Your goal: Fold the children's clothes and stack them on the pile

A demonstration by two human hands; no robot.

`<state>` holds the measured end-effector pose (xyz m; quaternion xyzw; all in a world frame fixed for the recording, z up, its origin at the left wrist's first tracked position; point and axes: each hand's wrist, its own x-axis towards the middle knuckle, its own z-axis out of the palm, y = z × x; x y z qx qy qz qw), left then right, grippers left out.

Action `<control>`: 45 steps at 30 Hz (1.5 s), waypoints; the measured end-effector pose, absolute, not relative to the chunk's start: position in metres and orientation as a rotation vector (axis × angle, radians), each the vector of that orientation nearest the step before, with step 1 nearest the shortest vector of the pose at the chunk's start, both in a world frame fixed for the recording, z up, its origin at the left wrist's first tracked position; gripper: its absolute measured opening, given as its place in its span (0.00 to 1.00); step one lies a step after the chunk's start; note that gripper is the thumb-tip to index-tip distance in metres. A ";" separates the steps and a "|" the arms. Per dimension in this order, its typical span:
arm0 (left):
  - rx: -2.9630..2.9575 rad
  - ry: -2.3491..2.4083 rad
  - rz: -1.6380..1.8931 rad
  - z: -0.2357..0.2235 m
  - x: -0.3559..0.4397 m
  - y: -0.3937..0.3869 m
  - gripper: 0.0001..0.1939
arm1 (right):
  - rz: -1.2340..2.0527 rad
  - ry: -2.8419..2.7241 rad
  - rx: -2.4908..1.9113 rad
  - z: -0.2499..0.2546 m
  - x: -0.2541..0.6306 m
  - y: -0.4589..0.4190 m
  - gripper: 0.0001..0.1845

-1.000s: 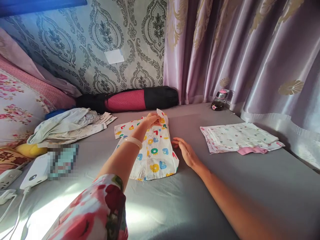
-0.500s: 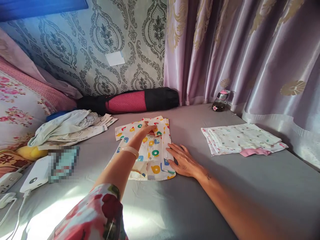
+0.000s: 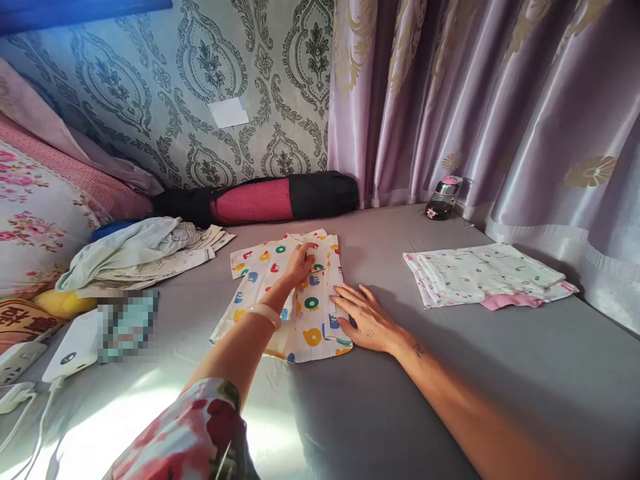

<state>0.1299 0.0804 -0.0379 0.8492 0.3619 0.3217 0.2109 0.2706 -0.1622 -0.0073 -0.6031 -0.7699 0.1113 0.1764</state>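
Observation:
A small white garment printed with coloured shapes lies flat on the grey bed sheet in the middle. My left hand rests on its upper part with the fingers flat and a pale bangle on the wrist. My right hand lies palm down with spread fingers on the garment's folded right edge. Neither hand grips anything.
A stack of folded white printed cloths lies to the right. A heap of unfolded clothes sits at the left, near a white power bank and floral pillows. A black-and-pink rolled bag and a small jar stand by the curtain.
The garment's right side, held up by my left hand a second ago, now lies folded over flat. My right hand has moved onto that edge, and my left hand has slid down the cloth.

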 end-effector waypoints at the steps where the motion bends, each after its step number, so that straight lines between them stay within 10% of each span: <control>1: 2.361 0.994 0.912 -0.041 0.129 0.080 0.19 | 0.326 -2.190 -1.689 -0.007 0.271 -0.163 0.28; 45: 2.122 1.214 0.853 -0.041 0.131 0.069 0.32 | 0.030 -1.834 -2.318 -0.010 0.286 0.030 0.24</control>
